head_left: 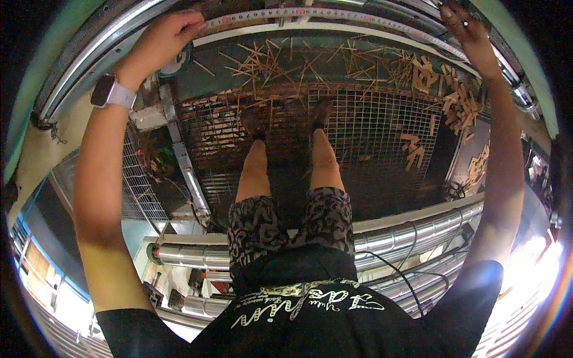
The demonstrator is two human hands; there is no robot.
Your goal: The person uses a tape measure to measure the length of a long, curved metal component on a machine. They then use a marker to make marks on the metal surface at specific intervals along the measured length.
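Note:
A measuring tape (334, 13) runs in a bowed white strip along the far side, between my two hands. At the far left my left hand (170, 36) is closed, its curled fingers pinching one end of the tape. A watch (110, 94) with a pale strap is on that wrist. At the far right my right hand (470, 37) reaches over to the shiny metal roller (518, 92), fingers stretched out in shadow. The tape passes beside this hand. Whether its thumb touches the tape is hidden.
Thin wooden sticks (262, 65) and flat wood scraps (462, 107) litter the floor beyond my feet. I stand on wire grating (376, 119). Behind me lie several metal rollers (406, 232) with a black cable (394, 268) across them. A grey rail (188, 173) runs at left.

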